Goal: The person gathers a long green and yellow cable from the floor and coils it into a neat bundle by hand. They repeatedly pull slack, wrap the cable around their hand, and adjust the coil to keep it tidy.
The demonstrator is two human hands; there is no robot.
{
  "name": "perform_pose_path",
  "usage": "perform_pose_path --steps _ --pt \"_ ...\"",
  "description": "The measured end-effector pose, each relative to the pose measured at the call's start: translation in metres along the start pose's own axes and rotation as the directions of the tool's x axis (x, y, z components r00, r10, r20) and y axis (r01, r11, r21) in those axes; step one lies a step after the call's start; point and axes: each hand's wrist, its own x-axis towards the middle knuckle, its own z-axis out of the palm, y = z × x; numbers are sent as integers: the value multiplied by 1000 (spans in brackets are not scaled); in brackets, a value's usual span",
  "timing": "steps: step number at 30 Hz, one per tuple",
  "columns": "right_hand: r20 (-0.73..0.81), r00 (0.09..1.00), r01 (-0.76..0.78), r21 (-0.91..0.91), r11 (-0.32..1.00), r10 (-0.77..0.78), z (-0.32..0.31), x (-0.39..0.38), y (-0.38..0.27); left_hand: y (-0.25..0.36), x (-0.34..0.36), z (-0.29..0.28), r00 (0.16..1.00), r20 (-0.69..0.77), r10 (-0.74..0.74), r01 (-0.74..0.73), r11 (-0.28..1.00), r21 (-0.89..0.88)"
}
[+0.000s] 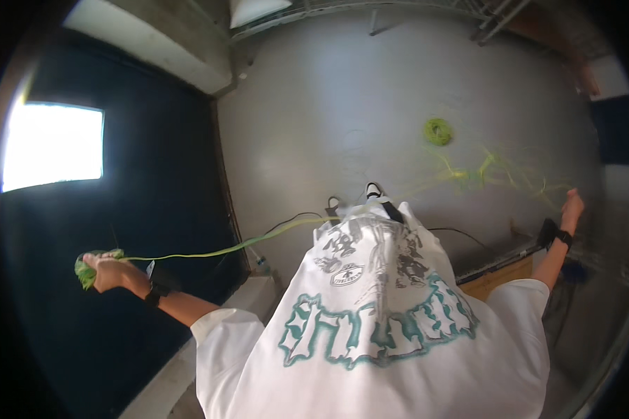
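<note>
the person stands over a grey floor point(314, 91) with both arms spread wide, and a yellow-green cord point(210, 254) spans the gap between them. its long axis runs crosswise, left to right past the hem of the white printed shirt point(496, 363). the left hand point(106, 272) is closed in a fist around a green bundle point(87, 271), and the cord leaves that fist toward the right as a smooth, lightly bowed line.

the right hand point(572, 202) is curled narrow at the other end, seemingly closed on the cord, though blur hides exactly how the fingers sit. just to its left the cord breaks into a blurred tangle point(456, 173) of loose loops, so the snarled part lies far nearer the right hand than the left.

a round green coil point(438, 131) lies on the floor beyond the tangle, ahead of the person and touched by neither hand; the right hand is the nearer of the two. whether any strand joins coil and tangle cannot be told. a shoe point(374, 190) shows below the cord, and a black wristband point(563, 239) circles the right wrist.
</note>
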Motion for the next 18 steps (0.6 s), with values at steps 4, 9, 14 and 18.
perform_pose_path --steps 4,9,14,18 --pt "211 974 175 -496 851 -77 43 32 149 7 -18 -9 980 127 -151 171 971 -167" --pt "508 844 264 -671 693 171 147 -73 206 55 -111 21 801 549 -239 475 812 -339" --pt "823 320 484 285 828 -470 278 -318 25 99 -198 56 568 735 -369 704 680 -203" --pt "749 -300 532 646 548 -591 290 -494 -124 116 -235 64 488 824 -288 628 771 -103"
